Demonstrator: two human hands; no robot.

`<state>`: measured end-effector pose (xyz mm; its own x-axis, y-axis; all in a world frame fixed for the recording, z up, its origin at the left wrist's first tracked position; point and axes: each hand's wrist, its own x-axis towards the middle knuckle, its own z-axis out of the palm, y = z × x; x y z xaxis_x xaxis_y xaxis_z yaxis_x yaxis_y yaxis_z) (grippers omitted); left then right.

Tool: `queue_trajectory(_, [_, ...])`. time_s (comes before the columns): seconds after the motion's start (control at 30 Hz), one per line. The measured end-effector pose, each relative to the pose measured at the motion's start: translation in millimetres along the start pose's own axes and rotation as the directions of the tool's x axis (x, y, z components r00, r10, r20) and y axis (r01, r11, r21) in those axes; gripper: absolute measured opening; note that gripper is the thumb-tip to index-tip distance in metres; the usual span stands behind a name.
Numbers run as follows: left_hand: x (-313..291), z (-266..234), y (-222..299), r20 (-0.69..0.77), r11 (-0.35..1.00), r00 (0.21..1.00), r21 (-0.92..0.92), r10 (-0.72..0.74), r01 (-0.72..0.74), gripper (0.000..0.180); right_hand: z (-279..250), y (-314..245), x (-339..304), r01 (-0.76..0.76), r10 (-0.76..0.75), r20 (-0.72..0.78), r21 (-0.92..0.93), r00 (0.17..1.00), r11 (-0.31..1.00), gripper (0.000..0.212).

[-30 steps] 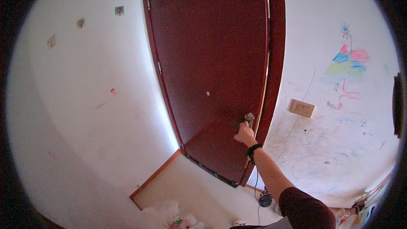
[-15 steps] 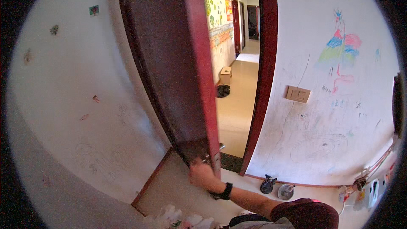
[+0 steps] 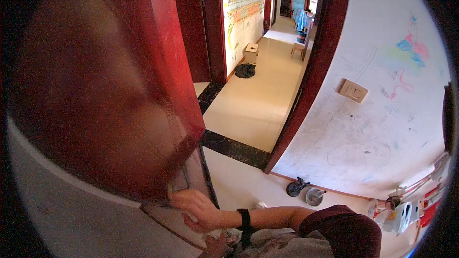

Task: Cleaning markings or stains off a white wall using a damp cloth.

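Observation:
A dark red wooden door [image 3: 95, 95] fills the left side, swung inward. My right hand [image 3: 198, 210], with a black band on its wrist, reaches across to the door's near edge. Its fingers are curled at the door handle [image 3: 169, 190], which is mostly hidden and blurred. Low in the view, partly cut off by the lower edge, my left hand [image 3: 215, 247] is closed beside a crumpled white thing with a coloured print [image 3: 230, 235]. Its grip is only partly visible.
Beyond the door frame [image 3: 311, 81] and a black stone threshold [image 3: 234, 145] runs a tiled hallway. A black bag [image 3: 245, 70], small box stool [image 3: 251, 53] and wooden stool [image 3: 298, 49] stand there. By the right wall [image 3: 377, 129] are a black object [image 3: 297, 187] and grey bowl [image 3: 314, 196].
The door has swung wider toward me and to the left, showing more hallway. My right hand has moved left with it. The white printed thing has shifted right.

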<state>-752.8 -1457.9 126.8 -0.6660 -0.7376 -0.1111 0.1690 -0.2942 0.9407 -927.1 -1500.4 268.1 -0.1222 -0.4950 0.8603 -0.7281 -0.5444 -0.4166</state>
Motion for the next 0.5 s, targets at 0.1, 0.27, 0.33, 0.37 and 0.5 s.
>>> queue_trajectory(0.1, [27,13,-3,0.007,0.996,0.997,0.049,-0.073,0.072,0.075,-9,30,32,-0.293,0.347,0.361,-0.197,0.866,0.936,0.074])
queue_trajectory(0.27, [107,41,-8,-0.016,0.985,0.991,0.102,-0.136,0.137,0.071,18,83,23,0.013,0.019,0.595,-0.048,0.803,0.999,0.086])
queue_trajectory(0.33, [154,55,-9,-0.04,0.981,0.989,0.131,-0.142,0.146,0.07,11,110,29,0.09,-0.054,0.638,-0.025,0.768,0.996,0.084])
queue_trajectory(0.37, [183,66,-9,-0.047,0.98,0.99,0.141,-0.134,0.139,0.069,6,131,37,0.116,-0.132,0.666,0.069,0.734,0.991,0.078])
queue_trajectory(0.5, [302,107,0,-0.064,0.974,0.993,0.196,-0.104,0.114,0.066,-18,223,81,0.164,-0.441,0.69,0.43,0.575,0.888,0.056])
